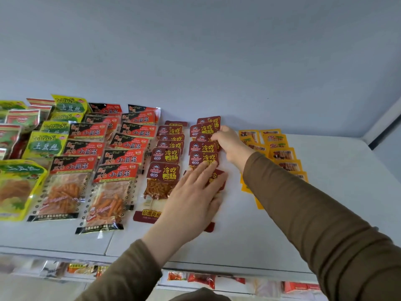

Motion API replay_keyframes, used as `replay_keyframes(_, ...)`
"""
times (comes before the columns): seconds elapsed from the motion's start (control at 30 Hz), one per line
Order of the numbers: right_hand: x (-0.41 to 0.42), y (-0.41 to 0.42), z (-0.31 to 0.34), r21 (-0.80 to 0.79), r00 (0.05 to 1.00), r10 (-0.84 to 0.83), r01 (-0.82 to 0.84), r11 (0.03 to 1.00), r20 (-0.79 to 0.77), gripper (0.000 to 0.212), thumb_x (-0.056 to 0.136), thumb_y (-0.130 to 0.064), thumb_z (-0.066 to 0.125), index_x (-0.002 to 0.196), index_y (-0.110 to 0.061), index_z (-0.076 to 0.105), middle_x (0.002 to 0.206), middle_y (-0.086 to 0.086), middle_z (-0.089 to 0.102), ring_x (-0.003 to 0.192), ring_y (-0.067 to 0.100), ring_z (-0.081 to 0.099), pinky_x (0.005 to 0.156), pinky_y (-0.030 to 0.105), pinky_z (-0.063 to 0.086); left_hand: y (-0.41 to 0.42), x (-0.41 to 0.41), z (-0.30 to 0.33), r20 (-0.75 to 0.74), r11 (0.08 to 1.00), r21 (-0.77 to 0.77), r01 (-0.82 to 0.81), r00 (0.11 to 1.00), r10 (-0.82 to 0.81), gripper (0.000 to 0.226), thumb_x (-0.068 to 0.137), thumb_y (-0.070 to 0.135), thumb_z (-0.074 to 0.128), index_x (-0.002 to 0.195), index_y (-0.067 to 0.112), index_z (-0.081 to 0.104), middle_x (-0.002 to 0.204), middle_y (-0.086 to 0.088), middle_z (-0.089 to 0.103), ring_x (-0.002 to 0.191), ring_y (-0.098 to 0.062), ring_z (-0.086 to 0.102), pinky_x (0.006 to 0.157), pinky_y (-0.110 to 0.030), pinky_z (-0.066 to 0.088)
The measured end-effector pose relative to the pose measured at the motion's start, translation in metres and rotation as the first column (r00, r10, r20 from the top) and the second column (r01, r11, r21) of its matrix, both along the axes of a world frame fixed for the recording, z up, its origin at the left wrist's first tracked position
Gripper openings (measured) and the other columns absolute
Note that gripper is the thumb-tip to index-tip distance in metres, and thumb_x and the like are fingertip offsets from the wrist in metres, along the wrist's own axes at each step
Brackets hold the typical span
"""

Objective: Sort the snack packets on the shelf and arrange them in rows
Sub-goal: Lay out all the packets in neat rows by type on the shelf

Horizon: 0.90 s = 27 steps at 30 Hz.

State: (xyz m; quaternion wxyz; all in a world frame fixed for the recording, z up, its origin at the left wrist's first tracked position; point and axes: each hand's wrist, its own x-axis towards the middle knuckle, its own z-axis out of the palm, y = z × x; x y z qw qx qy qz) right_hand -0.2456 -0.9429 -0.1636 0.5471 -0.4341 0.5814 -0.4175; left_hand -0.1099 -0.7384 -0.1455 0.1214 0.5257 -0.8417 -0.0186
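Left hand (191, 192) flat, fingers straight, spread, pressing nearest dark red plastic snack packet (219, 179) of right-hand red row on white shelf (249, 231). Right hand (230, 142) beyond left fingertips, fingers curled at edge of dark red packet further back (205, 146); actual grip unclear. Second dark red row (167, 170) just left of left fingers. Black-and-red clear-window packets (108, 192) further left, then yellow-green packets (19, 187). Small orange packets (282, 153) right of right hand, partly hidden behind brown sleeve (314, 213).
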Motion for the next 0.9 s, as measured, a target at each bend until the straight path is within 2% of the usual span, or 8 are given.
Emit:
replay_keyframes(0.1, -0.001, 0.002, -0.002, -0.018, 1.000, 0.000, 0.000, 1.000, 0.030, 0.036, 0.095, 0.005, 0.055, 0.128, -0.008, 0.056, 0.120, 0.013, 0.066, 0.109, 0.027, 0.064, 0.086, 0.037, 0.054, 0.001, -0.007, -0.018, 0.099, 0.993, 0.094, -0.073, 0.993, 0.064, 0.059, 0.107, 0.058, 0.013, 0.162, 0.039, 0.011, 0.173, 0.004, 0.000, 0.159, -0.020, -0.007, 0.129, -0.047, -0.001)
replay_keyframes(0.23, 0.000, 0.005, -0.005, -0.051, 0.997, -0.032, 0.036, 0.998, 0.071, 0.032, 0.094, 0.001, 0.059, 0.123, -0.012, 0.057, 0.115, 0.010, 0.068, 0.101, 0.022, 0.066, 0.071, 0.030, 0.053, 0.007, -0.007, -0.031, 0.043, 0.975, 0.111, -0.192, 0.981, 0.189, 0.063, 0.103, 0.067, 0.016, 0.160, 0.041, 0.014, 0.172, 0.005, 0.008, 0.158, -0.021, 0.002, 0.123, -0.041, 0.000)
replay_keyframes(0.33, 0.006, 0.005, -0.005, -0.045, 0.995, -0.047, 0.051, 0.998, 0.091, 0.036, 0.096, -0.004, 0.059, 0.131, -0.010, 0.058, 0.119, 0.010, 0.068, 0.104, 0.024, 0.067, 0.076, 0.033, 0.056, -0.001, -0.008, -0.029, 0.025, 0.975, 0.064, -0.212, 0.977, 0.211, 0.066, 0.099, 0.069, 0.022, 0.159, 0.039, 0.019, 0.170, 0.001, 0.016, 0.157, -0.025, 0.008, 0.125, -0.044, 0.003)
replay_keyframes(0.47, 0.011, 0.005, -0.002, -0.032, 0.995, -0.048, 0.051, 0.998, 0.091, 0.025, 0.101, -0.007, 0.047, 0.119, -0.012, 0.064, 0.108, 0.011, 0.073, 0.098, 0.028, 0.072, 0.071, 0.034, 0.059, -0.019, -0.009, -0.027, 0.042, 0.962, 0.030, -0.272, 0.962, 0.271, 0.070, 0.100, 0.072, 0.011, 0.162, 0.039, 0.010, 0.173, -0.005, -0.001, 0.159, -0.028, -0.008, 0.127, -0.051, -0.007)
replay_keyframes(0.53, 0.014, 0.005, -0.001, -0.024, 0.997, -0.047, 0.049, 0.999, 0.068, 0.030, 0.103, -0.005, 0.043, 0.123, -0.013, 0.064, 0.108, 0.011, 0.073, 0.095, 0.027, 0.072, 0.069, 0.034, 0.060, -0.028, -0.007, -0.032, 0.069, 0.956, 0.075, -0.284, 0.958, 0.279, 0.071, 0.099, 0.072, 0.007, 0.162, 0.039, 0.005, 0.173, -0.006, -0.004, 0.158, -0.028, -0.009, 0.127, -0.053, -0.006)
replay_keyframes(0.7, 0.022, 0.004, 0.002, -0.037, 0.997, -0.072, 0.072, 0.997, 0.007, 0.045, 0.101, -0.010, 0.055, 0.146, -0.012, 0.048, 0.130, 0.012, 0.064, 0.108, 0.030, 0.067, 0.087, 0.046, 0.060, -0.036, -0.005, -0.037, 0.067, 0.960, 0.091, -0.264, 0.964, 0.258, 0.071, 0.097, 0.073, 0.009, 0.161, 0.043, 0.005, 0.173, -0.003, 0.004, 0.159, -0.026, -0.003, 0.126, -0.054, -0.007)
replay_keyframes(0.77, 0.024, 0.006, 0.000, -0.043, 0.993, -0.113, 0.114, 0.993, 0.038, 0.044, 0.099, -0.013, 0.060, 0.142, -0.013, 0.051, 0.125, 0.011, 0.066, 0.107, 0.030, 0.068, 0.089, 0.048, 0.059, -0.036, -0.004, -0.038, 0.069, 0.958, 0.087, -0.273, 0.961, 0.267, 0.070, 0.098, 0.073, 0.009, 0.161, 0.044, 0.006, 0.173, -0.002, 0.004, 0.159, -0.026, -0.001, 0.126, -0.054, -0.009)
replay_keyframes(0.9, 0.022, 0.010, 0.001, -0.029, 0.984, -0.137, 0.142, 0.989, 0.115, 0.029, 0.096, -0.019, 0.063, 0.124, -0.014, 0.060, 0.108, 0.009, 0.072, 0.095, 0.027, 0.072, 0.071, 0.037, 0.060, -0.035, -0.005, -0.037, 0.065, 0.956, 0.079, -0.282, 0.958, 0.278, 0.070, 0.097, 0.073, 0.006, 0.160, 0.044, 0.007, 0.173, -0.002, 0.007, 0.159, -0.027, 0.004, 0.126, -0.054, -0.006)
